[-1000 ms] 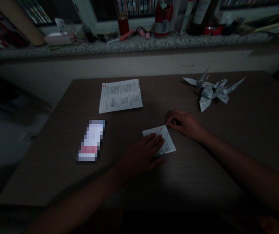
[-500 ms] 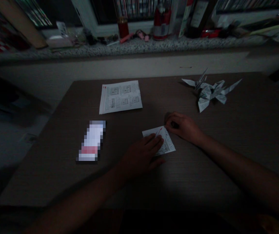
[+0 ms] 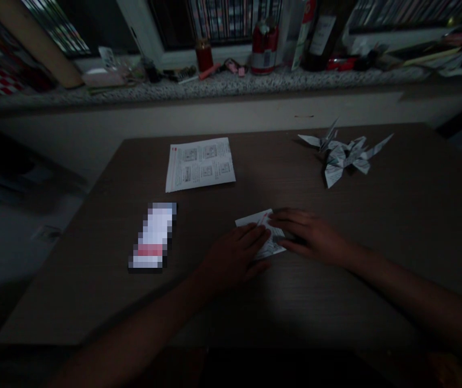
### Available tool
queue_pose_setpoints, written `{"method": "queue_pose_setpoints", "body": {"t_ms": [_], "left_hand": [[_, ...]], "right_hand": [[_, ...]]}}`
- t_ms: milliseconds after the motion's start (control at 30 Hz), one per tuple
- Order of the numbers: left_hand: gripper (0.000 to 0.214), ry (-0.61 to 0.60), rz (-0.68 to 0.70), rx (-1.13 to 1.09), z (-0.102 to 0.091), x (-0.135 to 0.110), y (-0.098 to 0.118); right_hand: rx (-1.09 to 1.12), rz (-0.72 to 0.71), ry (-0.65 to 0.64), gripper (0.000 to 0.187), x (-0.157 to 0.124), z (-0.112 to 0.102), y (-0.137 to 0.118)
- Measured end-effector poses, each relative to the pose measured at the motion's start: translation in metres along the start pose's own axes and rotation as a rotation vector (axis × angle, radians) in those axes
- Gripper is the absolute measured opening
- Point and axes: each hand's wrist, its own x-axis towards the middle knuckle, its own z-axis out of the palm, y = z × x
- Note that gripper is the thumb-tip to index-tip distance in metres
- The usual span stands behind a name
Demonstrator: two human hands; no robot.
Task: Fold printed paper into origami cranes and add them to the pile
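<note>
A small printed paper (image 3: 255, 222), folded, lies flat on the dark wooden table (image 3: 336, 302). My left hand (image 3: 233, 256) rests on its lower left part with fingers stretched out flat. My right hand (image 3: 307, 237) lies over the paper's right side, fingers extended and pressing down. Most of the paper is hidden under both hands.
A printed instruction sheet (image 3: 200, 164) lies further back on the table. A blurred, lit phone-like object (image 3: 153, 235) sits to the left. Folded paper cranes (image 3: 342, 153) stand at the back right. A granite ledge (image 3: 231, 83) with cans, bottles and clutter runs behind.
My right hand has moved from the paper's upper right corner onto the paper, its fingers now flat across it. My left hand stays in place.
</note>
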Motion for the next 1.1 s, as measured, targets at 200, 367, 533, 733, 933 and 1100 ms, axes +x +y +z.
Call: {"method": "queue_pose_setpoints", "body": {"t_ms": [200,367,533,733,933,1100], "left_hand": [[0.061,0.003,-0.006,0.001,-0.001,-0.001,0.000],[0.058,0.031,-0.020,-0.001,0.000,-0.002,0.000],[0.058,0.018,-0.023,-0.028,-0.004,-0.001,-0.004],[0.055,0.019,-0.003,-0.112,-0.009,-0.004,-0.017],[0.054,0.047,0.025,-0.154,-0.007,-0.003,-0.024],[0.043,0.054,0.034,-0.186,-0.007,-0.002,-0.029]], "right_hand": [[-0.040,-0.022,-0.036,0.056,-0.013,0.004,-0.007],[-0.041,-0.038,-0.022,0.051,-0.016,0.009,-0.002],[0.028,0.008,0.001,0.046,-0.013,0.011,0.000],[0.062,0.002,0.016,0.044,-0.010,0.009,0.002],[0.046,-0.011,0.004,0.043,-0.012,0.010,0.004],[0.092,0.015,0.020,0.039,-0.011,0.007,0.001]]}}
